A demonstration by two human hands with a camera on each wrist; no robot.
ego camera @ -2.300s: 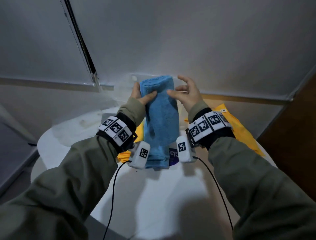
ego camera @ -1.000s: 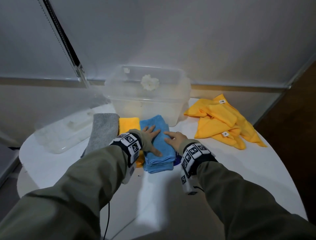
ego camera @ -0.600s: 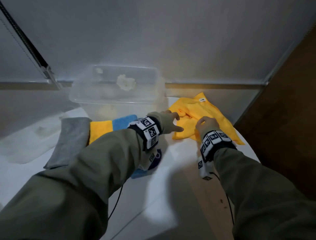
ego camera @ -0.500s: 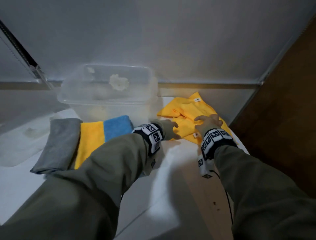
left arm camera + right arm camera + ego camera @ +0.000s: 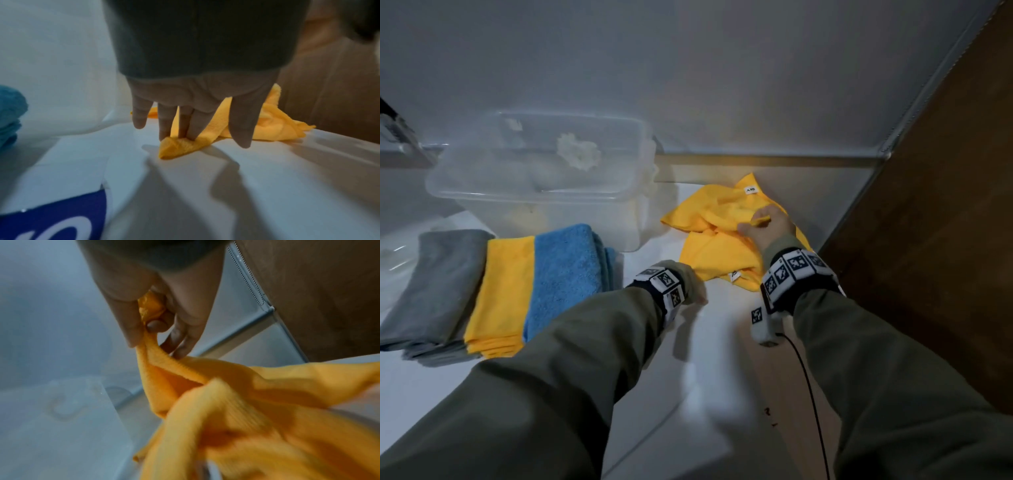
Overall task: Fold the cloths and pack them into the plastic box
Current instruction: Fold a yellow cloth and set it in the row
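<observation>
A crumpled heap of yellow cloths (image 5: 717, 245) lies on the white table (image 5: 709, 359), right of the clear plastic box (image 5: 541, 178). My right hand (image 5: 760, 222) pinches a fold of the top yellow cloth (image 5: 216, 386) between thumb and forefinger (image 5: 156, 325) and lifts it slightly. My left hand (image 5: 697, 291) is at the heap's near left corner; its straight fingers (image 5: 185, 125) press a yellow corner (image 5: 176, 147) onto the table, thumb apart. Folded grey (image 5: 438, 281), yellow (image 5: 503, 291) and blue (image 5: 566, 267) cloths lie overlapped in front of the box.
The box holds something white (image 5: 578, 154). A clear lid (image 5: 393, 253) lies at the far left. A blue printed label (image 5: 51, 216) is on the table near my left wrist. The table's right edge drops to a brown floor (image 5: 928, 240). A wall stands close behind.
Both hands left the folded blue cloth on the stack and moved right to the yellow heap. The right hand took hold of a fold; the left drew back to the near corner.
</observation>
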